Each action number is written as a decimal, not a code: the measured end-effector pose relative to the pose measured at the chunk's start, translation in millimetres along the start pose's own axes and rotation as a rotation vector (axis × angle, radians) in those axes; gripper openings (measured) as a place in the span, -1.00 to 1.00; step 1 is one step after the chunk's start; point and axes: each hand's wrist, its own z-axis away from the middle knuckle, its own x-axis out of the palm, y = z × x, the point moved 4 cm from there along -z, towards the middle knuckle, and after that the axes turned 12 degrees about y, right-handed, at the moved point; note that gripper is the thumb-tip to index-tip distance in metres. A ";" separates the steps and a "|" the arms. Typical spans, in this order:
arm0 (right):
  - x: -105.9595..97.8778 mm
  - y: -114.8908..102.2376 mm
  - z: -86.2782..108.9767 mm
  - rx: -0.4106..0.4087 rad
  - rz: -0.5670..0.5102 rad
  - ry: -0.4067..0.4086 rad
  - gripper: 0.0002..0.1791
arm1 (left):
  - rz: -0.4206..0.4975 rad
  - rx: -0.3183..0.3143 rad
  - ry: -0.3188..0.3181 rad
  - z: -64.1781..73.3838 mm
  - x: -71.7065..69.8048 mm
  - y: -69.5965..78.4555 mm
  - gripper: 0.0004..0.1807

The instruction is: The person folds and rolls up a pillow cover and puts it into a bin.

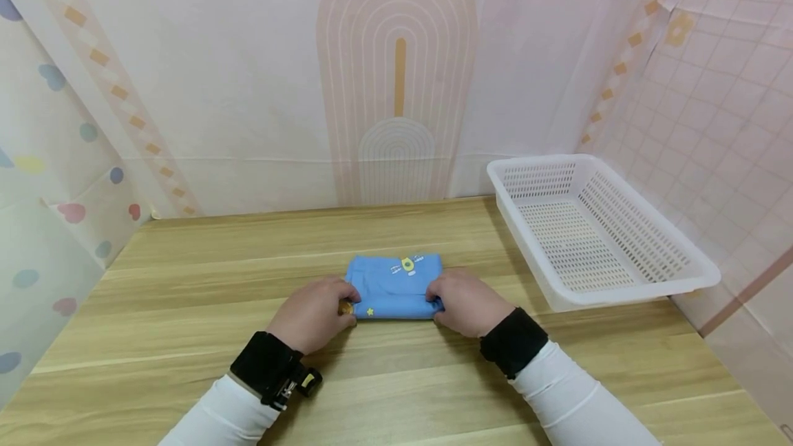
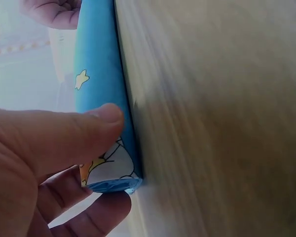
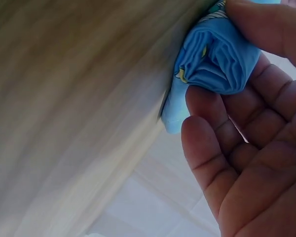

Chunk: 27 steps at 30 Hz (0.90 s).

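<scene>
A blue printed cloth [image 1: 396, 284] lies on the wooden table, its near edge rolled into a thick layered roll and its far part still flat. My left hand [image 1: 314, 314] grips the left end of the roll, thumb [image 2: 101, 123] on the near side and fingers curled round the end. At the other end my right hand [image 1: 469, 301] holds the roll between thumb and fingers. In the right wrist view the roll's coiled end [image 3: 214, 61] shows several folded layers. A yellow star and a cartoon print mark the cloth in the left wrist view.
A white perforated plastic basket [image 1: 557, 300] stands at the table's back right, beyond my right hand. Patterned curtains [image 1: 248, 74] hang along the back and both sides. Bare wood [image 1: 372, 391] lies between my forearms.
</scene>
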 end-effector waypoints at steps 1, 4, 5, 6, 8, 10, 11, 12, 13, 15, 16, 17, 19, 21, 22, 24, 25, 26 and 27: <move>0.0 -0.5 0.1 -0.001 0.005 0.001 -0.77 | 0.001 -0.004 0.000 0.0 0.3 -0.1 -0.75; 0.0 -1.7 0.3 0.004 0.007 -0.001 -0.80 | 0.003 -0.019 -0.009 0.5 0.9 -0.3 -0.77; -0.2 -2.2 0.4 0.003 0.007 -0.002 -0.80 | 0.005 -0.024 -0.012 0.6 1.0 -0.3 -0.77; -0.3 -2.6 0.4 0.000 0.004 -0.001 -0.81 | 0.007 -0.029 -0.015 0.8 1.2 -0.3 -0.78; -0.2 -3.0 0.7 -0.006 0.001 -0.003 -0.81 | 0.012 -0.037 -0.018 1.0 1.2 -0.2 -0.79; 0.1 -2.7 0.9 -0.010 0.001 -0.007 -0.80 | 0.017 -0.039 -0.018 0.9 1.3 0.0 -0.81; 0.2 -2.5 1.1 -0.010 0.001 -0.010 -0.79 | 0.019 -0.039 -0.016 0.9 1.3 0.1 -0.81; 0.5 -2.1 1.3 -0.009 -0.001 -0.014 -0.77 | 0.020 -0.036 -0.016 0.9 1.2 0.3 -0.81; 0.8 -1.8 1.4 -0.009 0.000 -0.019 -0.76 | 0.020 -0.034 -0.016 1.0 1.0 0.4 -0.81; 0.9 -1.5 1.9 -0.010 -0.001 -0.026 -0.74 | 0.023 -0.031 -0.017 1.1 0.7 0.6 -0.81; 1.1 -1.3 2.2 -0.014 -0.003 -0.026 -0.74 | 0.024 -0.028 -0.018 1.1 0.5 0.5 -0.81; 0.7 -1.5 2.4 -0.018 -0.002 -0.025 -0.74 | 0.025 -0.030 -0.020 0.9 0.2 0.7 -0.81; 0.3 -1.6 2.8 -0.028 0.000 -0.024 -0.76 | 0.028 -0.034 -0.028 0.8 -0.5 0.8 -0.82; -0.5 -1.8 3.5 -0.031 -0.001 -0.026 -0.78 | 0.029 -0.038 -0.038 0.5 -0.7 0.8 -0.82; -0.8 -2.0 3.6 -0.032 -0.001 -0.029 -0.79 | 0.029 -0.039 -0.042 0.4 -0.6 0.7 -0.83; -0.9 -2.1 4.1 -0.028 -0.003 -0.037 -0.82 | 0.032 -0.039 -0.052 0.6 -1.2 0.9 -0.83; -0.7 -2.0 4.3 -0.026 -0.002 -0.042 -0.84 | 0.035 -0.039 -0.056 0.8 -1.4 1.0 -0.84; -0.7 -2.1 4.5 -0.028 -0.002 -0.043 -0.86 | 0.040 -0.036 -0.061 1.0 -1.3 0.8 -0.84; -0.5 -1.9 4.6 -0.029 -0.001 -0.041 -0.87 | 0.045 -0.034 -0.064 1.2 -1.4 0.7 -0.84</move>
